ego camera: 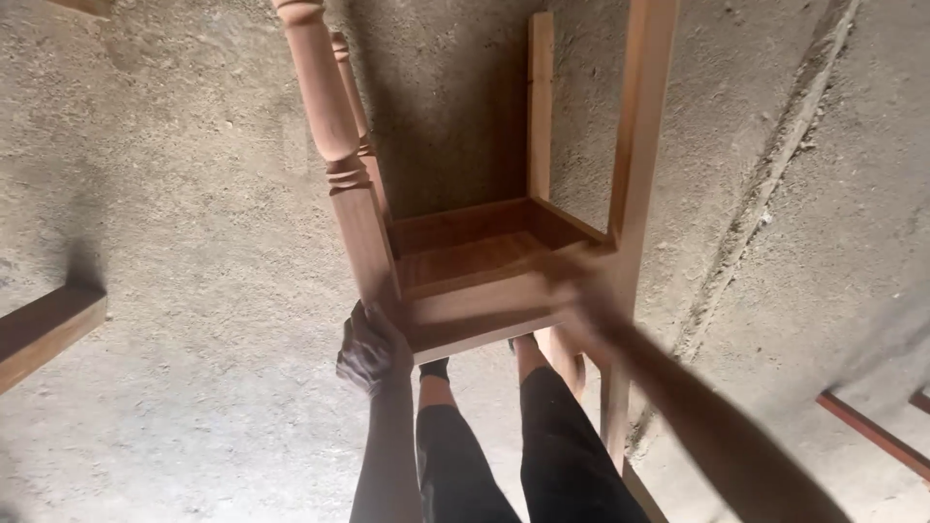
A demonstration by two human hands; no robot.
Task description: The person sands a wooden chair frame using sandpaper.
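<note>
Looking down, we see our own legs (484,446) in dark trousers nearest to us, standing on the concrete floor (194,242), with one dark sock showing at the ankle. Our left hand (373,351) comes up beside them, and its grip is closed around the near corner of an upturned wooden chair (475,281), right where the turned leg (334,145) meets the seat frame; the fingers wrap the corner and the knuckles face us. Our right hand (586,315) is on the other near corner of the same frame, by the plain square leg (639,145). It is blurred, so we cannot tell how far its grip is closed or whether it has real hold of the wood; it is at least touching or just at the frame.

The chair itself sits between our two hands, directly ahead of our feet, with the underside of its seat facing up at us and its four legs pointing toward the camera. Two of them are turned and rounded on the left, two are straight on the right.

Farther out, a dark wooden beam (44,329) lies on the floor at the left edge, well apart from the chair. At the right edge a thin reddish wooden strip (872,431) lies on the floor, and a long seam in the concrete runs diagonally past the chair.
</note>
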